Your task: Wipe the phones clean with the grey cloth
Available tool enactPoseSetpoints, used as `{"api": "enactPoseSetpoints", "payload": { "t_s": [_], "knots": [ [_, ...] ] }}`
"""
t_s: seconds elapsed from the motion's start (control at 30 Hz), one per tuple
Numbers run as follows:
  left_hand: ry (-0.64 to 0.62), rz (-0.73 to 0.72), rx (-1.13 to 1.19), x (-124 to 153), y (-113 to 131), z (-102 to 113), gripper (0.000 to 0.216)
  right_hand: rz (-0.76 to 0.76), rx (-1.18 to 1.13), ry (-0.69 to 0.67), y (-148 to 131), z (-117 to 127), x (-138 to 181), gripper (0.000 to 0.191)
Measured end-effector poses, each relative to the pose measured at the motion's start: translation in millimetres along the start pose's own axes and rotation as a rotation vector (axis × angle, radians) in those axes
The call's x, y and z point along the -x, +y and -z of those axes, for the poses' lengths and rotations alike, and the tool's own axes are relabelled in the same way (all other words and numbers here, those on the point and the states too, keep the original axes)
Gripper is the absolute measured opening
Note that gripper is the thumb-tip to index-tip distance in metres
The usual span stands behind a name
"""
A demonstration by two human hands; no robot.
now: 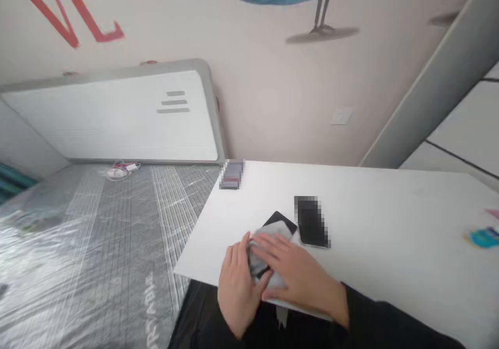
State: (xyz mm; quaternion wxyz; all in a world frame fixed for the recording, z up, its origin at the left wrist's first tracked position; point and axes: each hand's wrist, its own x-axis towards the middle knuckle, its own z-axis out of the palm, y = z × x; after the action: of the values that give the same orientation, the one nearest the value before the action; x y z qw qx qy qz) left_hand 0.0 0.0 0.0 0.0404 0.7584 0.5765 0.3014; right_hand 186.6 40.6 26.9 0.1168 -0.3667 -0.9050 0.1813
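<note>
Left hand (237, 286): the fingers are bent and closed on the left edge of a grey, soft, crumpled fabric piece (273, 233), the thumb tucked in toward the other hand.

Right hand (300, 276): the fingers are stretched out flat and lie across the top of the grey fabric piece, pressing down on it rather than closing round it. The thumb is hidden.

The grey fabric piece sits between and under both sets of fingers, at the near edge of the white flat bench (390, 219). Its far end shows just beyond the right fingertips.

Directly beyond that end, touching it, a black flat thin object (278, 217) shows one corner; the rest is covered.

Just beyond and to the right of the right fingers lies a black rectangular device (312, 221), blurred, near the black flat object.

Well beyond the left fingers, at the far left corner of the bench, rests a small blurred grey and red item (232, 175).

Left of the left fingers, off the bench: a grey mattress in clear plastic wrap (97, 245).

Far right of the right fingers: a small blue object (483, 236).
</note>
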Motion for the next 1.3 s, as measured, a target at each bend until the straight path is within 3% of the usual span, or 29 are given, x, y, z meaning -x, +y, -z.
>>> {"api": "enactPoseSetpoints", "payload": {
  "t_s": [0.1, 0.23, 0.37, 0.43, 0.5, 0.6, 0.67, 0.8, 0.93, 1.07, 1.2, 1.3],
  "knots": [
    [0.003, 0.029, 0.013, -1, -2, -1, 0.076, -0.076, -0.011, 0.083, -4, -1, -3, 0.087],
    [-0.003, 0.042, 0.052, -2, -2, -1, 0.079, 0.072, -0.130, 0.016, -9, -2, -5, 0.087],
    [-0.003, 0.100, 0.067, -1, -1, -1, 0.093, -0.126, -0.075, 0.065, -7, 1, -8, 0.089],
    [0.003, 0.130, 0.067, -1, -1, -2, 0.093, -0.012, -0.136, 0.029, -7, 0, -9, 0.097],
    [0.003, 0.136, 0.068, 0, -1, -3, 0.093, 0.117, -0.197, -0.023, -7, 0, -9, 0.094],
    [0.001, 0.120, 0.065, 1, -3, -4, 0.094, 0.001, -0.137, 0.012, -1, 1, -11, 0.082],
    [-0.007, 0.112, 0.066, 2, -4, -5, 0.094, -0.047, -0.108, 0.038, 0, 1, -12, 0.085],
    [-0.017, 0.128, 0.077, 2, -5, -6, 0.093, 0.120, -0.198, -0.058, -3, 1, -12, 0.089],
    [-0.006, 0.120, 0.055, 2, -5, -7, 0.091, -0.095, -0.109, -0.002, 3, 6, -14, 0.080],
    [-0.031, 0.121, 0.047, 4, -6, -7, 0.089, 0.103, -0.191, -0.058, 6, 6, -13, 0.090],
    [-0.049, 0.130, 0.028, 7, -6, -5, 0.087, -0.054, -0.109, -0.009, 9, 9, -12, 0.083],
    [-0.070, 0.139, 0.039, 8, -5, -4, 0.089, 0.060, -0.145, -0.048, 7, 8, -11, 0.095]
  ]
}}
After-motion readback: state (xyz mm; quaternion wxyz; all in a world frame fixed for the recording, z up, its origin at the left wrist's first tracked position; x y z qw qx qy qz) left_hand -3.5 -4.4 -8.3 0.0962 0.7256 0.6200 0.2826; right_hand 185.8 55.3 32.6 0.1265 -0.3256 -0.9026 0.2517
